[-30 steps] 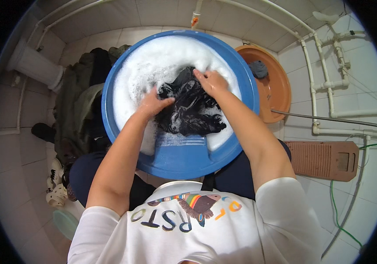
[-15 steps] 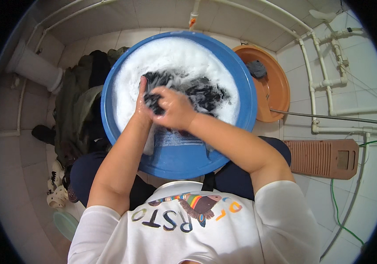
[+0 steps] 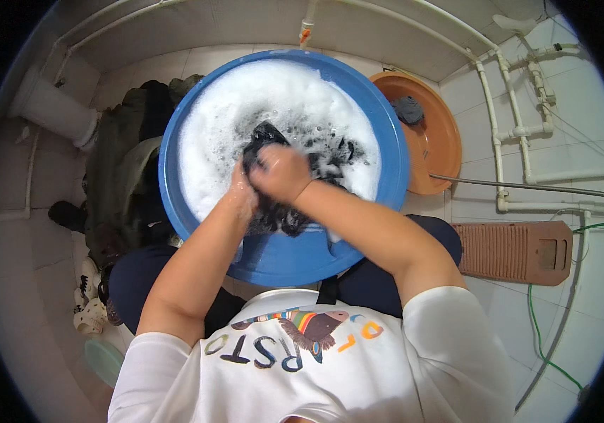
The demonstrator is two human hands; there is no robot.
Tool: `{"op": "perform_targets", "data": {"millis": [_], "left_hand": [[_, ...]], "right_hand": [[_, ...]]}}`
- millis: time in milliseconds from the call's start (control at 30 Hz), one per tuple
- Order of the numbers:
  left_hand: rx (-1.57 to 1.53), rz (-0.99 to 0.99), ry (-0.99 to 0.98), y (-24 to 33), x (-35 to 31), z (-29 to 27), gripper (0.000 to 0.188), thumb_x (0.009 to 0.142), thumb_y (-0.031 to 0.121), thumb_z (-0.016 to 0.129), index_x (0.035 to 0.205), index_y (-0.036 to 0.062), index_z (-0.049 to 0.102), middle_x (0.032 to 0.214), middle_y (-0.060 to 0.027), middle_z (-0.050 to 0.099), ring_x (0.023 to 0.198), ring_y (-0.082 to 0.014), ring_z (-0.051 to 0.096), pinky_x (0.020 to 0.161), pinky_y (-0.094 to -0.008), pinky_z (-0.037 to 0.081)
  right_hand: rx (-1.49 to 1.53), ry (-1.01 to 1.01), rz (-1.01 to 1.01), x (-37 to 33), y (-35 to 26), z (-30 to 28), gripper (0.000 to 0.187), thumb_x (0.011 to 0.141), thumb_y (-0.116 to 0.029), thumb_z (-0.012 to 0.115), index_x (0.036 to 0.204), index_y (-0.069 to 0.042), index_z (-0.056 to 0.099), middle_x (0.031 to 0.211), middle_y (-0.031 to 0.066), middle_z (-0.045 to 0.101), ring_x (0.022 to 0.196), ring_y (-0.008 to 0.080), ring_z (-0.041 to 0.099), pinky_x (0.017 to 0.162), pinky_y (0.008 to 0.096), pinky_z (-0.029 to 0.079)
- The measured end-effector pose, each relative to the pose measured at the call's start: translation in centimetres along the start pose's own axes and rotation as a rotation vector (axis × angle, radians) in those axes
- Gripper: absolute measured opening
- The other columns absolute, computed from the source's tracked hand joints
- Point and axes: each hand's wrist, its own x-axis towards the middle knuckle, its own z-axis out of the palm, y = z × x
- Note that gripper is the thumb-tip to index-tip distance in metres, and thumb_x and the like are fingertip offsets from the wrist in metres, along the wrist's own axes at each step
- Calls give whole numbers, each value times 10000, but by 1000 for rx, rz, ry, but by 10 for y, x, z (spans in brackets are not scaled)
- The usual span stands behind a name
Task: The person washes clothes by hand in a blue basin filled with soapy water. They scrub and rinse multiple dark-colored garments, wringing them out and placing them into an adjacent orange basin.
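Wet black cloth (image 3: 266, 134) is bunched between my two hands, above the suds in a large blue basin (image 3: 391, 151). My right hand (image 3: 282, 173), a little blurred, is closed over the bunch. My left hand (image 3: 241, 189) grips it from the left side, its fingers mostly hidden behind the cloth and the right hand. More of the dark cloth trails into the water below and to the right of my hands. Thick white foam (image 3: 210, 134) covers much of the water. A ridged blue slope lies at the near side of the basin.
An orange basin (image 3: 450, 134) with a small grey cloth (image 3: 408, 111) stands beyond on the right. A brown washboard (image 3: 513, 252) lies on the tiles near my right knee. Dark clothes (image 3: 115, 169) are heaped at left, with pale clogs (image 3: 92, 316) nearby. White pipes (image 3: 492, 127) run along the walls.
My hands have pressed closer together around the black cloth, and the right one has shifted slightly. The bunch now sticks up above my fingers, and more cloth shows below my hands.
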Motion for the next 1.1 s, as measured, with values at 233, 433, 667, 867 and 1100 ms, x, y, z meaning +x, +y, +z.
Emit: {"op": "perform_targets", "data": {"millis": [233, 433, 667, 867, 1100], "left_hand": [[-28, -9, -134, 24, 2, 6, 362, 818, 325, 401, 924, 39, 596, 888, -114, 623, 824, -251, 593, 776, -382, 481], [551, 821, 338, 57, 11, -9, 571, 746, 194, 641, 1198, -12, 359, 1144, -205, 465, 1002, -333, 505, 878, -398, 415], [2495, 1011, 131, 37, 3, -29, 597, 724, 123, 554, 1297, 170, 394, 1375, -35, 327, 1296, -392, 172, 1024, -499, 196], [2352, 406, 135, 49, -5, -17, 661, 735, 419, 592, 1308, 163, 386, 1384, -78, 318, 1300, -396, 166, 1031, -506, 174], [1890, 969, 4, 41, -21, 15, 1143, 486, 400, 824, 1374, 98, 171, 1367, -211, 283, 1251, -397, 274, 1011, -439, 272]], "right_hand": [[-118, 108, 90, 23, 66, -2, 324, 745, -365, 590, 751, -48, 525, 837, 162, 521, 765, 362, 528, 650, 436, 446], [135, -281, 416, 19, 101, -48, 801, 685, -567, 632, 1224, -13, 424, 1262, 237, 384, 1171, 359, 388, 960, 381, 344], [-173, -839, 353, -2, 104, -57, 979, 572, -564, 717, 1308, -60, 313, 1226, 227, 435, 1140, 348, 429, 953, 387, 349], [-230, -592, 564, 4, 115, -64, 428, 663, -308, 625, 998, -45, 586, 917, 172, 619, 895, 310, 587, 781, 374, 446], [457, -183, 196, 36, 1, -123, 293, 660, 61, 579, 945, -10, 581, 838, 26, 597, 751, 84, 524, 708, 242, 437]]}}
